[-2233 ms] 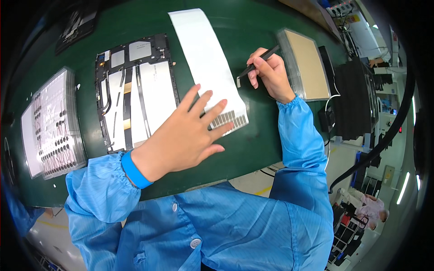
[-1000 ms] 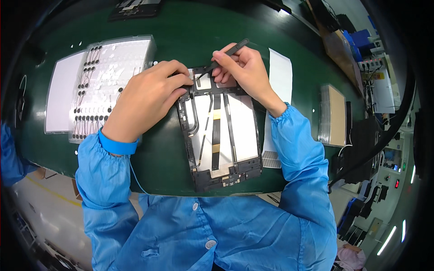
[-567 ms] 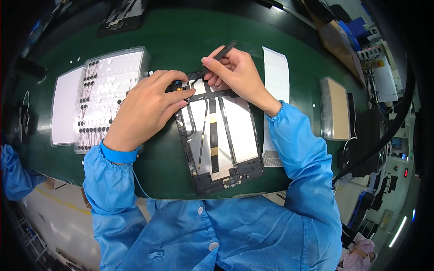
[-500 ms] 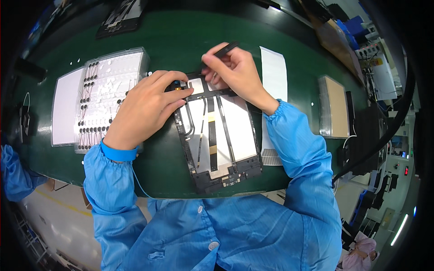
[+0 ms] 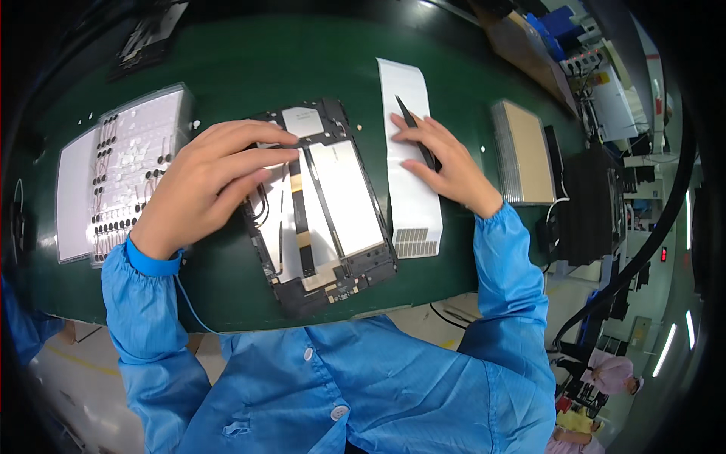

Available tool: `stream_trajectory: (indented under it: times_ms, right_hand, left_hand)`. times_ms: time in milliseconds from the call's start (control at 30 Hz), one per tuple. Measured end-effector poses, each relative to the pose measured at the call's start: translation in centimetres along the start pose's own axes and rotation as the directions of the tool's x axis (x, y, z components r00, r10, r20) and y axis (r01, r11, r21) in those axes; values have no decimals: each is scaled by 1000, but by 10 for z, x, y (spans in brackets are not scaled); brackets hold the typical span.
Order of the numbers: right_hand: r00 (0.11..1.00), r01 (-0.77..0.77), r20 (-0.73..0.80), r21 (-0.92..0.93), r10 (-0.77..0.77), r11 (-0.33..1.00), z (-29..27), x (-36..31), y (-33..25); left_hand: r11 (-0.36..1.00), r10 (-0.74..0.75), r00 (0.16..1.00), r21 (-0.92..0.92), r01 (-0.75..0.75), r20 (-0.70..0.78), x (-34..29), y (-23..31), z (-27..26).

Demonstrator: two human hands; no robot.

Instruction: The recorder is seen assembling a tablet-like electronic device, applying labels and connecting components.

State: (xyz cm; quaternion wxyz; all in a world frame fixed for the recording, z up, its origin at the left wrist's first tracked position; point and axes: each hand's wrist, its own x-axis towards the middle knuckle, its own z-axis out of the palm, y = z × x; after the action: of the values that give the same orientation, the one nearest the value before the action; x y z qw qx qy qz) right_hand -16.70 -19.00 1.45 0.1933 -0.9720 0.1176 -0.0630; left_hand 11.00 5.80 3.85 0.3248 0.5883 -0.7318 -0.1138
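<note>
An opened tablet (image 5: 348, 197) lies in front of me, its silver inner plates, flat cables and black frame exposed. Across its upper left part reaches my left hand (image 5: 208, 170), fingers stretched out and apart, the fingertips by the upper bracket. It hides that corner of the tablet. My right hand (image 5: 450, 166) is over a long white sheet (image 5: 408, 204) to the right of the tablet. Between its fingers it holds dark tweezers (image 5: 405, 113), with one pointed end showing beyond the hand. A grid of small grey labels fills the sheet's near end.
Clear trays (image 5: 136, 166) with small round black parts on wires stand at left, beside a white sheet (image 5: 76, 204). A stack of clear trays with a tan top (image 5: 525, 151) stands at right. Another opened device (image 5: 151, 38) lies far left. A blue cord (image 5: 193, 306) trails from my left wristband.
My right hand has moved right, from the tablet's top edge to the white sheet, with the tweezers. The left hand's fingers have straightened over the tablet. The whole view has shifted.
</note>
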Motion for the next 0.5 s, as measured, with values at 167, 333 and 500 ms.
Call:
stream_trajectory:
  times_ms: [167, 333, 500]
  right_hand:
    - [969, 164, -205, 115, -138, 980, 15, 19, 30]
    - [906, 144, -403, 579, 128, 802, 16, -1, 31]
    - [924, 4, -266, 724, 274, 690, 7, -30, 36]
  left_hand:
    - [961, 259, 941, 37, -273, 218, 45, 48, 49]
    - [943, 300, 898, 45, -331, 321, 58, 82, 91]
    - [950, 180, 883, 157, -271, 434, 61, 73, 109]
